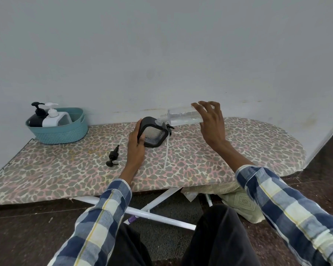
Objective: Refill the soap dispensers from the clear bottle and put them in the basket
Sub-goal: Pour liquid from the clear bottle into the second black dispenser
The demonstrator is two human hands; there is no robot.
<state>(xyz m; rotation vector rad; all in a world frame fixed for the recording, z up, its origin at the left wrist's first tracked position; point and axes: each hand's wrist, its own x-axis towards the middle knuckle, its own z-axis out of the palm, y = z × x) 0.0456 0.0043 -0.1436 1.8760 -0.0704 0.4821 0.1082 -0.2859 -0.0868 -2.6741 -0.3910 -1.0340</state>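
Head view | right hand (210, 121) tips clear bottle (183, 117) over black dispenser (154, 134), steadied in left hand (136, 144) grip | two dispensers (46, 118) in basket (60, 132) | apparently last refill; pump (112, 156) lies loose.

Basket (65, 131) far left on ironing board (238, 150) w/ 2 dispensers (46, 118) in it; open dispenser (154, 134) center, pump (112, 156) left of it, bottle (183, 117) right above.

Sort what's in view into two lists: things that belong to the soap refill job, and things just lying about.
Part of the job:
clear bottle, held by right hand
black dispenser, held by left hand
loose black pump
teal basket holding two dispensers

Just lying about:
folded patterned cloth under the ironing board
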